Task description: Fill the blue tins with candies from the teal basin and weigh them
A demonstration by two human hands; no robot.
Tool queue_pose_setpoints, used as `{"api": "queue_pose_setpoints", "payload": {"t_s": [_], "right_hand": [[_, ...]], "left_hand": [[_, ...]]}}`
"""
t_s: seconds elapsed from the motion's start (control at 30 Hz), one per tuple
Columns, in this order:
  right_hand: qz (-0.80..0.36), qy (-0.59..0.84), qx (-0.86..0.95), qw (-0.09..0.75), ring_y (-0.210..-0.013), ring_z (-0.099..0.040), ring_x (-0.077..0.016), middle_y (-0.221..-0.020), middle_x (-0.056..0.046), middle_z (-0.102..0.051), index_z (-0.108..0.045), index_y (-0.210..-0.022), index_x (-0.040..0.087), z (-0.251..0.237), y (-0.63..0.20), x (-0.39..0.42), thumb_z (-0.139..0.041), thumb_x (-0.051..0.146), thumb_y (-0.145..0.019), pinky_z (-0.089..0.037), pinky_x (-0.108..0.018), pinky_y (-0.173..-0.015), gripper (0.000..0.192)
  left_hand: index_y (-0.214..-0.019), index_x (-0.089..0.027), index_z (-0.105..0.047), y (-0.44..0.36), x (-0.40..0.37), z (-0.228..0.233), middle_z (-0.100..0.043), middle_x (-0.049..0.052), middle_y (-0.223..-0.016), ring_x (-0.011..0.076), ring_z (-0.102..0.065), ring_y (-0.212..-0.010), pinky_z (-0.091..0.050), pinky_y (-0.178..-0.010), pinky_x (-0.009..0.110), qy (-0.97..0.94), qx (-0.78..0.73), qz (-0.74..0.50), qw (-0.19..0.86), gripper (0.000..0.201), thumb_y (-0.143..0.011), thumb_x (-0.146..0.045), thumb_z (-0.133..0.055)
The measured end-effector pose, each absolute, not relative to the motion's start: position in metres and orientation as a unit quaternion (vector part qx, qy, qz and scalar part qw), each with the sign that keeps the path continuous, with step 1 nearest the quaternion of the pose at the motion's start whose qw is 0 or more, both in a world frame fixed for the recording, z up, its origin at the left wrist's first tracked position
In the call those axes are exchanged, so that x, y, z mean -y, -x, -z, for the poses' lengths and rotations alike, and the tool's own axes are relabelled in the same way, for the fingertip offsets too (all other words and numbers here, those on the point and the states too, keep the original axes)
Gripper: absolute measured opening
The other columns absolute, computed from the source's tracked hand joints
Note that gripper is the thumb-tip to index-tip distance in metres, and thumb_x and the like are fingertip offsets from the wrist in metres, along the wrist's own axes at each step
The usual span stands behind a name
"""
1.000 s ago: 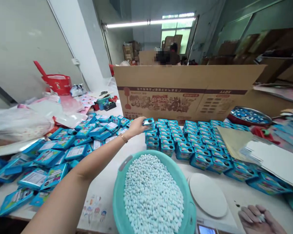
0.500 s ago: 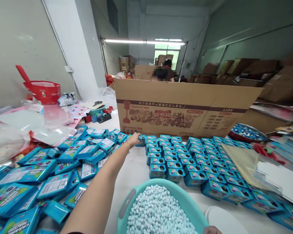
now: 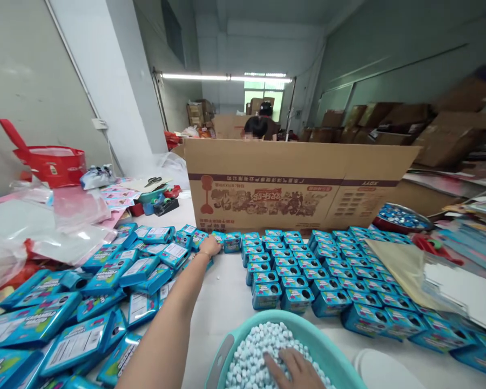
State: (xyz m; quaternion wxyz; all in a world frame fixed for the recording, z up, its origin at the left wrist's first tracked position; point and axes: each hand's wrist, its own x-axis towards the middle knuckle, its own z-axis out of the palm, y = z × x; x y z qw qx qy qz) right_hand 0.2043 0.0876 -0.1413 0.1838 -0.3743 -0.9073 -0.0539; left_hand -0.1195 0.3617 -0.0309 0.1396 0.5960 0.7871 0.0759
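Observation:
My left hand [image 3: 209,246] reaches far out over the white table, its fingers closed around a small blue tin [image 3: 218,236] that the hand partly hides. Another blue tin [image 3: 232,243] stands upright just right of it, at the end of the back row. At the near edge my right hand [image 3: 295,369] lies in a teal basin [image 3: 328,339], fingers spread over small pale-blue and white candies [image 3: 251,351]. Its lower part is cut off by the frame. A heap of blue tins [image 3: 141,270] lies jumbled left of my forearm.
Several rows of upright blue tins [image 3: 295,294] with dark round openings stand to the right. Behind them rises a long cardboard box [image 3: 263,189]. A round white lid [image 3: 383,370] lies beside the basin; a bowl of blue wrapped pieces [image 3: 403,219] sits at the back right. People work beyond the box.
My left hand has moved slightly left, away from the standing end tin, and a tin shows at its fingers. My right hand has come from the basin's rim onto the candies.

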Motion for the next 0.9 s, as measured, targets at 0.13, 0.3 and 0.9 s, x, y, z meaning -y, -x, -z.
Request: {"api": "queue_pose_setpoints", "payload": {"t_s": [0.13, 0.3, 0.9], "right_hand": [[0.074, 0.370, 0.910, 0.170, -0.096, -0.066, -0.0281, -0.113, -0.006, -0.071, -0.054, -0.133, 0.039, 0.146, -0.193, -0.093, -0.069, 0.048, -0.083, -0.051, -0.030, -0.068, 0.053], [-0.017, 0.359, 0.924, 0.130, -0.086, -0.064, -0.0241, -0.110, -0.005, -0.069, -0.062, -0.117, 0.035, 0.133, -0.208, -0.074, -0.069, 0.039, -0.081, -0.048, -0.027, -0.062, 0.036], [-0.157, 0.436, 0.886, -0.029, -0.111, -0.053, -0.0343, -0.124, -0.016, -0.058, -0.065, -0.118, 0.019, 0.027, -0.171, -0.074, -0.044, 0.047, -0.096, -0.040, -0.050, -0.097, 0.041]], "left_hand": [[-0.126, -0.018, -0.057, 0.120, -0.355, 0.017, -0.060, 0.010, -0.127, 0.0245, -0.062, -0.110, -0.055, -0.090, 0.045, -0.562, -0.808, -0.120, 0.126, 0.039, -0.093, -0.036, -0.064], [-0.124, -0.016, -0.058, 0.140, -0.333, -0.023, -0.061, 0.011, -0.126, 0.0246, -0.062, -0.111, -0.054, -0.091, 0.044, -0.577, -0.789, -0.188, 0.099, 0.038, -0.092, -0.035, -0.064], [-0.143, -0.014, -0.044, 0.142, -0.025, 0.015, -0.071, 0.014, -0.103, 0.0317, -0.065, -0.106, -0.050, -0.084, 0.035, -0.704, -0.697, -0.040, 0.131, 0.077, -0.069, -0.014, -0.063]]}}
